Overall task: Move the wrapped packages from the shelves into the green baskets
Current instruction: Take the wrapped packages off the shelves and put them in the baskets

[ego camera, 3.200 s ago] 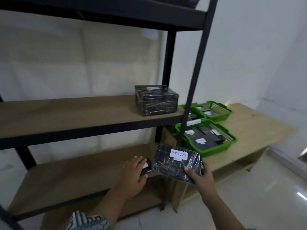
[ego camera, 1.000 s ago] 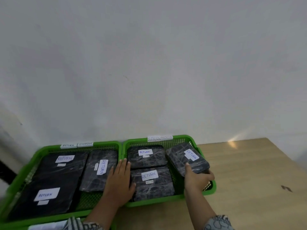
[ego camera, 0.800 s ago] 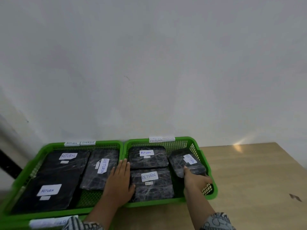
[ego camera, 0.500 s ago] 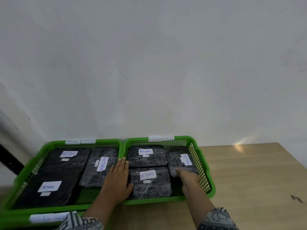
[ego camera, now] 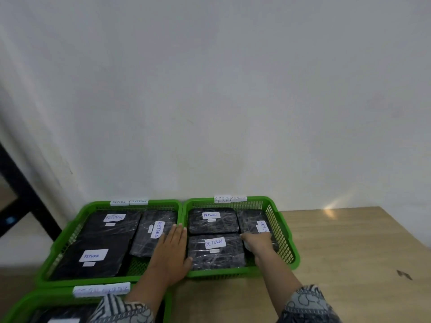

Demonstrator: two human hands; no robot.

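Your left hand (ego camera: 171, 252) lies flat, palm down and fingers straight, holding nothing. It sits across the left rim of the green plastic lattice basket (ego camera: 287, 231), where that rim meets the neighbouring green basket (ego camera: 70, 231). Your right hand (ego camera: 257, 241) is well apart from it, inside the same lattice basket, on top of the near end of the flat black film-wrapped package (ego camera: 248, 220). Whether its fingers merely press down or curl round an edge cannot be told. That package lies along the basket's right wall with its white paper label (ego camera: 262, 226) facing up. It is just beside two more wrapped packages, the rear one (ego camera: 213, 221) towards the basket's far wall and the front one (ego camera: 215, 251) towards its near wall. The basket stands on the pale wooden table (ego camera: 349, 252). The package looks like a stiff, thin slab, probably light, and the shiny film is wrinkled and likely slick under a fingertip. If you need to shift it, take it by its two long edges with thumb opposite fingers, not by the label, which could peel. It looks nearly settled, so this placing seems all but finished.
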